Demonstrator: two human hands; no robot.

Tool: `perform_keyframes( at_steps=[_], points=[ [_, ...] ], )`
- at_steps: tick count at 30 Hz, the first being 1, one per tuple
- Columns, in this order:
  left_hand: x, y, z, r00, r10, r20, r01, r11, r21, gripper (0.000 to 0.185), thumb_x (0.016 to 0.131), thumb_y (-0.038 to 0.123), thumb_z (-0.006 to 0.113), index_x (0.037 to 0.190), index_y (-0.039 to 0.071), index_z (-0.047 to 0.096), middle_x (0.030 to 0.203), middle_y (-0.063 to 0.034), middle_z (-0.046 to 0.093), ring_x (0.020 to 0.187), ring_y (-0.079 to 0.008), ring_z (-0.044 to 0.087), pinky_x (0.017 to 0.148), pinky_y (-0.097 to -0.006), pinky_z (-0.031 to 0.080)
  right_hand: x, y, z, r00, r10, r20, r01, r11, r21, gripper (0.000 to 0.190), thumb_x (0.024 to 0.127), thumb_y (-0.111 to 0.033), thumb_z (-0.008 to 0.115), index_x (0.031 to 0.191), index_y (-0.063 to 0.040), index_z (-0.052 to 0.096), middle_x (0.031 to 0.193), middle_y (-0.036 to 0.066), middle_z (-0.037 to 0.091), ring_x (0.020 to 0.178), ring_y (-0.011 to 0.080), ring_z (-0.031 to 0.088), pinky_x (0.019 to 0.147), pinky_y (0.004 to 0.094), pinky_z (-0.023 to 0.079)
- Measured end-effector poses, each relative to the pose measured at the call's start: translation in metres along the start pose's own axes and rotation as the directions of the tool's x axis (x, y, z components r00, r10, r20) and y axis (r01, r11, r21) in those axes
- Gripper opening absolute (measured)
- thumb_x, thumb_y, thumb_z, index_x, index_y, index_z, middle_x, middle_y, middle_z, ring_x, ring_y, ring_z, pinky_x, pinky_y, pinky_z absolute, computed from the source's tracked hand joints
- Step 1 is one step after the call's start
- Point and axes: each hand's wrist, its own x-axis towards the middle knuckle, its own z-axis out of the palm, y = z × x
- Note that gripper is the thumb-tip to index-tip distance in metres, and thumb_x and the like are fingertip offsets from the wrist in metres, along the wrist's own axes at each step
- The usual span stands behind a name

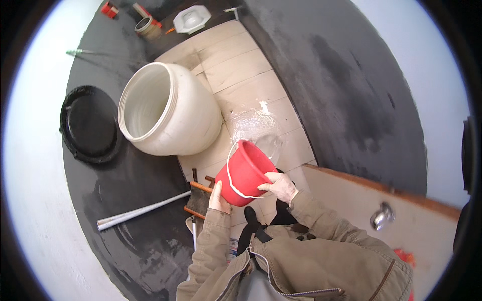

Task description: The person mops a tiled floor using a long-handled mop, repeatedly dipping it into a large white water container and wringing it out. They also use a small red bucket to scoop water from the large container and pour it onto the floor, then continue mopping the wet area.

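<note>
In front of my body I hold a red plastic bucket (239,177) with a white handle. It is tilted, its mouth turned to the upper right. My left hand (219,200) supports the bucket near its base. At the rim, my right hand (279,187) grips the side, fingers over the edge. Water spills past the mouth in a clear sheet (270,146) onto the wet floor tiles (260,122). The inside of the bucket is mostly hidden.
A large white plastic barrel (196,113) stands open at the upper left. A black round lid (92,124) leans at the wall. White pipes (143,210) and a dustpan (198,199) lie left of me. Beyond is a squat toilet (192,19); a door (418,222) with a metal knob (382,216) is right.
</note>
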Motion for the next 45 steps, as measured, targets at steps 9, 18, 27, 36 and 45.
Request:
perform_keyframes(
  at_steps=[9,18,27,36,45],
  points=[
    [-0.089,0.097,0.017,0.935,0.094,0.342,-0.246,0.868,0.432,0.065,0.104,0.046,0.044,0.157,0.011,0.03,0.161,-0.0087,0.034,0.148,-0.0233,0.032,0.121,-0.0435,0.027,-0.059,0.004,0.093,0.956,-0.239,-0.168,0.288,0.871,0.398,0.035,0.089,-0.007,0.073,0.123,-0.001,0.067,0.111,0.007,0.072,0.098,0.0153,0.068,0.083,0.0295,0.057],
    [-0.13,0.104,-0.083,0.986,0.08,0.149,-0.133,0.912,0.389,0.068,0.104,0.055,0.041,0.156,0.013,0.034,0.161,-0.0104,0.035,0.15,-0.0252,0.029,0.123,-0.0413,0.02,-0.064,0.058,0.145,0.93,-0.202,-0.306,0.335,0.807,0.486,0.039,0.087,-0.012,0.079,0.123,-0.002,0.068,0.112,0.006,0.073,0.101,0.0163,0.067,0.085,0.0317,0.058],
    [-0.14,0.031,-0.159,0.973,-0.14,-0.185,0.198,0.918,0.344,0.055,0.096,0.045,0.065,0.142,0.014,0.056,0.15,-0.0098,0.05,0.142,-0.0264,0.041,0.117,-0.0421,0.032,-0.104,0.075,0.065,0.818,-0.052,-0.572,0.438,0.702,0.562,0.036,0.089,-0.007,0.075,0.123,-0.002,0.066,0.112,0.005,0.072,0.101,0.0178,0.066,0.089,0.0319,0.053],
    [-0.123,0.023,-0.121,0.975,0.075,-0.208,-0.009,0.953,0.302,0.057,0.097,0.04,0.065,0.143,0.009,0.054,0.151,-0.0173,0.048,0.143,-0.0343,0.041,0.117,-0.0481,0.032,-0.067,0.03,-0.024,0.799,-0.315,-0.512,0.599,0.487,0.635,0.06,0.09,-0.013,0.076,0.143,-0.005,0.05,0.143,0.008,0.056,0.132,0.0227,0.052,0.112,0.0428,0.041],
    [-0.131,0.01,-0.154,0.898,0.129,-0.421,-0.084,0.989,0.123,0.063,0.093,0.043,0.069,0.143,0.008,0.053,0.151,-0.0189,0.047,0.141,-0.0357,0.043,0.115,-0.0471,0.037,0.026,-0.073,-0.025,0.841,-0.335,-0.424,0.506,0.764,0.4,0.041,0.087,-0.015,0.08,0.124,-0.006,0.065,0.105,0.003,0.071,0.085,0.013,0.066,0.066,0.0289,0.053]
  ],
)
